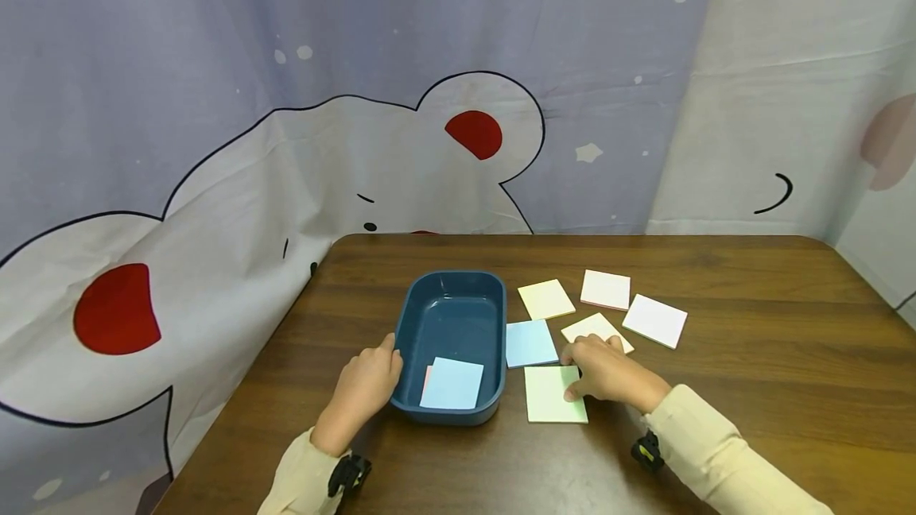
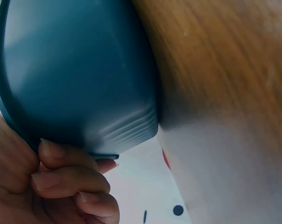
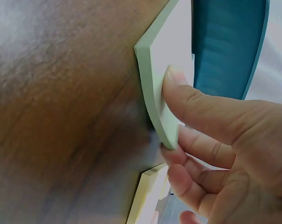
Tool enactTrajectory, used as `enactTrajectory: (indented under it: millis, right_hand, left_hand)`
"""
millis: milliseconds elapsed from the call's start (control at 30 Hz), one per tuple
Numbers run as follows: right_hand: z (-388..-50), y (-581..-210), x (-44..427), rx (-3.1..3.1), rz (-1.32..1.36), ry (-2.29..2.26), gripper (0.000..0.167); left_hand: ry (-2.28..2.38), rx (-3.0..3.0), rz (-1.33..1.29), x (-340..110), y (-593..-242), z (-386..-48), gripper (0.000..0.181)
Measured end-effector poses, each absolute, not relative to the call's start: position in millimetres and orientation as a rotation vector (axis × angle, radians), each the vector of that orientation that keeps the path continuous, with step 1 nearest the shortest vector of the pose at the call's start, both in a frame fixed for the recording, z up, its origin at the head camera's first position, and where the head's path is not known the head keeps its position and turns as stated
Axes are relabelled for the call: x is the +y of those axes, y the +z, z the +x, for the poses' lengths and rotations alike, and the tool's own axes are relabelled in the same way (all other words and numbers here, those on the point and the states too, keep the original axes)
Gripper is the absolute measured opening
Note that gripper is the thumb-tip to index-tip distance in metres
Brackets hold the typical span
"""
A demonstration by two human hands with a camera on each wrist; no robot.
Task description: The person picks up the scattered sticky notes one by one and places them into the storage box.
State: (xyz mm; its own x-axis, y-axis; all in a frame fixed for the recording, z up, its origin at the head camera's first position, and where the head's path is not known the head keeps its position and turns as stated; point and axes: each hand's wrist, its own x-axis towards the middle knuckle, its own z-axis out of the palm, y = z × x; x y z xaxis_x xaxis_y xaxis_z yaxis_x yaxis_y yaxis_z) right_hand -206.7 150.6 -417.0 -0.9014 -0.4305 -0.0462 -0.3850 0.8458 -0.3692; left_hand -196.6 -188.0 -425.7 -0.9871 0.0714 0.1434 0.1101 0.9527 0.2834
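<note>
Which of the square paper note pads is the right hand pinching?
The pale green square paper note pad. The right hand pinches its lifted edge between thumb and finger. It is the only green pad in view.

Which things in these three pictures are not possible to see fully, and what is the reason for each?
Head: most of the pink pad, covered by the blue pad in the tub.
Head: part of the yellow pad, behind the right hand.
Left wrist: the tub's inside, hidden by its own wall.
Right wrist: part of the green pad, cut off by the top edge.
</note>
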Motion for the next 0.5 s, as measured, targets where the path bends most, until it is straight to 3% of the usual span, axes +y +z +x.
enactTrajectory:
  millis: [500]
  right_hand:
    - [-206.7,-416.7,156.3,2.938,-0.707,-0.608,0.008]
  left_hand:
    - [-0.446,-2.981,-0.134,-187.5,-425.5,-197.1,0.036]
